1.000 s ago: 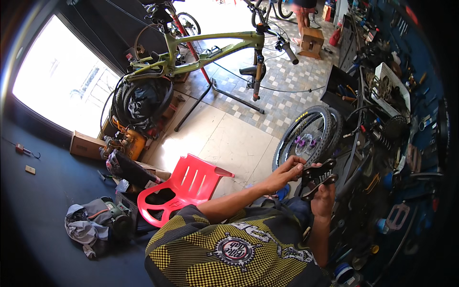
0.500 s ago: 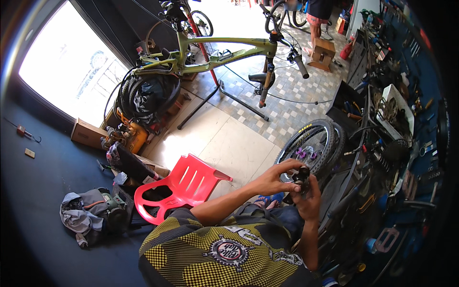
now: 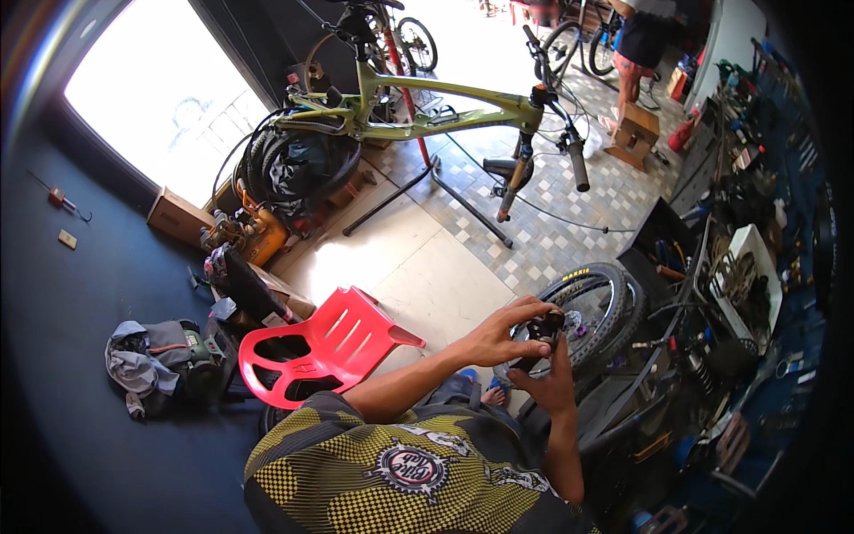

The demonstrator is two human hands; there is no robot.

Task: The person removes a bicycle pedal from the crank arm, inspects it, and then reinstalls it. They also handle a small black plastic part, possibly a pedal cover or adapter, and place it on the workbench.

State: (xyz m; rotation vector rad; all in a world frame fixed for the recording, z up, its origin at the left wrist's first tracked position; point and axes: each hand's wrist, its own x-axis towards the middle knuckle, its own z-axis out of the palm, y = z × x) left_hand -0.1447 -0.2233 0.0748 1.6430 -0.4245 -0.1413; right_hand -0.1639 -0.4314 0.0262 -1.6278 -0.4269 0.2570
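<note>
In front of my chest, over the wheels, a small dark, shiny part [image 3: 544, 328] with rounded ends is held up; its exact kind I cannot make out. My left hand [image 3: 505, 338] grips it from the left, fingers over its top and thumb along its near side. From below, my right hand [image 3: 550, 384] reaches up to the same part, forefinger against its right side and thumb spread to the left. Part of the piece is hidden by my fingers. Beyond it lean bicycle wheels [image 3: 614, 303] with black knobby tyres.
A green bike frame [image 3: 445, 127] hangs on a repair stand [image 3: 427, 147]. Left of me stands a red plastic chair [image 3: 356, 334]. A crowded tool bench [image 3: 685, 356] runs along my right. Far off, a person [image 3: 642, 53] stands near a wooden stool [image 3: 633, 133].
My view has shifted slightly. The dark part has turned between my hands, and my right hand sits lower on it, with its thumb spread farther out to the left.
</note>
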